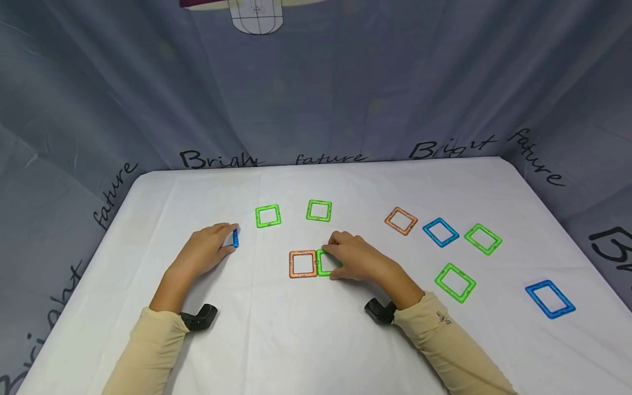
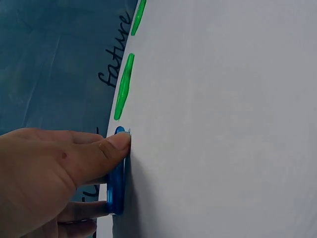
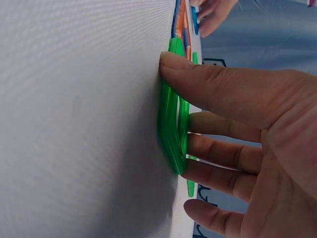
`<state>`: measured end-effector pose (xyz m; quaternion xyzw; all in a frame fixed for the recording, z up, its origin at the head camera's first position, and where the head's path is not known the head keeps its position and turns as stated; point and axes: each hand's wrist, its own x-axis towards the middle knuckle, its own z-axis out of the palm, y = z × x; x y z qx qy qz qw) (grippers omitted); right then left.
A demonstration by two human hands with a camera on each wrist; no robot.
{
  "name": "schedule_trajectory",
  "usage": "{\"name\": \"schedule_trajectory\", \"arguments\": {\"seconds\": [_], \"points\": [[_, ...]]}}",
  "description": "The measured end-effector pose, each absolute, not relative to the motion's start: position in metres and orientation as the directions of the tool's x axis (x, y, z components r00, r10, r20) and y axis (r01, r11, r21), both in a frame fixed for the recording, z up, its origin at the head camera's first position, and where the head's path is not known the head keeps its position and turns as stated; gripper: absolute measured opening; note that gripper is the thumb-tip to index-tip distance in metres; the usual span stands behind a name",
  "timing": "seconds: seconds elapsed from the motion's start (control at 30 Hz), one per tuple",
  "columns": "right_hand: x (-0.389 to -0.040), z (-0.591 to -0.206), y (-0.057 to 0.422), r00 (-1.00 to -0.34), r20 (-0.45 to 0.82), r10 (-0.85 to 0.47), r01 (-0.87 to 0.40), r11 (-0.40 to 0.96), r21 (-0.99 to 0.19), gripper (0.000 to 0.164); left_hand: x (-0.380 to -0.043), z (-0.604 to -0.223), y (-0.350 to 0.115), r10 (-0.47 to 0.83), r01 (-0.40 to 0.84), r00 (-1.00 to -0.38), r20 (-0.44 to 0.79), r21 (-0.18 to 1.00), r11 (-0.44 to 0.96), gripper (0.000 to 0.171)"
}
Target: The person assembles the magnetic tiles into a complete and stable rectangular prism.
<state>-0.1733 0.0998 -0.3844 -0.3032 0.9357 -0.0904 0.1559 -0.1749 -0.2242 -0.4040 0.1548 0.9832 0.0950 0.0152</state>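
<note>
Right hand [image 1: 362,258] pinches a green frame [image 3: 167,114] touching the orange frame [image 1: 292,265], left hand [image 1: 203,251] a blue frame [image 1: 235,238] left of it, curtain [image 1: 326,99] beyond lettered "Bright fature".

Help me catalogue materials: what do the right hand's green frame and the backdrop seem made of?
Green frame: probably plastic, glossy, perhaps translucent, by the light streaks along its edges. Backdrop: likely fabric, mostly matte, by its soft folds; fibre unclear.

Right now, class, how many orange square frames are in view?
2: one orange frame sits left of the green frame held in the right grip; the other orange frame lies farther right, beside a blue frame. None seems hidden.
</note>
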Motion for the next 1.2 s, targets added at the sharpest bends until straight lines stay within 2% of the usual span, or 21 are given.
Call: {"name": "schedule_trajectory", "arguments": {"seconds": [0.3, 0.7, 1.2], "points": [[-0.173, -0.386, 0.099, -0.761, -0.223, -0.609, -0.551, 0.789, -0.272, 0.06, -0.168, -0.409, -0.207, 0.398, 0.417, -0.908, 0.127, 0.212, 0.884, 0.052], [-0.173, -0.387, 0.1, -0.77, -0.205, -0.605, -0.552, 0.792, -0.261, 0.06, -0.164, -0.402, -0.184, 0.442, 0.448, -0.891, 0.103, 0.356, 0.82, 0.044], [-0.174, -0.387, 0.099, -0.766, -0.221, -0.603, -0.555, 0.795, -0.246, 0.061, -0.157, -0.405, -0.169, 0.485, 0.469, -0.869, 0.1, 0.481, 0.741, 0.042]]}}
